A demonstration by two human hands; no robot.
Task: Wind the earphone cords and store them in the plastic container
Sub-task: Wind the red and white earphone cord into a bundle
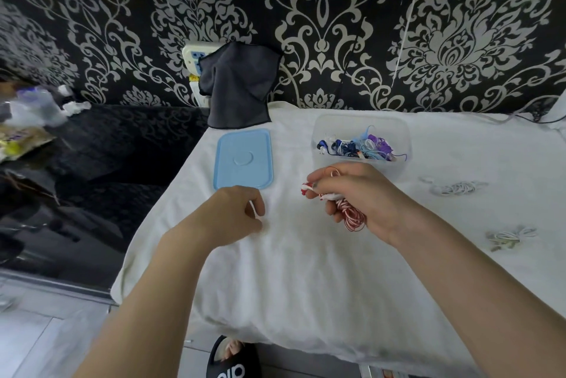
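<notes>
A red cord (352, 213) is held bundled in the right hand (364, 197), fingers curled round it, loops hanging out below the palm and the white-and-red earbuds poking out at the thumb side. The grip is closed firmly on the coil; a thin loop is seen rising above the knuckles. The left hand (237, 213) is kept low over the white cloth (306, 270), fingers loosely curled, nothing held in it.

By the look of it, winding of this cord is all but done, and storing is the step in hand. The tub (404, 135) stands just beyond the right hand, towards the far edge of the counter, open, with blue and purple cords (358, 146) already lying inside. What is called for next, it is judged: the bundle is to be lifted over the near wall of the tub and let go without the loops springing apart; the stray loop may need tucking first.

The blue lid (243, 160) is laid flat to the left of the tub, well apart from it, just beyond the left hand. Two white cords are left loose on the cloth towards the right edge: one (456, 187) near the tub, the other (508, 236) nearer the front. Those are judged still to be wound. A dark cloth (239, 86) hangs against the patterned wall behind the lid. Nothing is seen blocking the way to the tub; only its near wall has to be cleared.
</notes>
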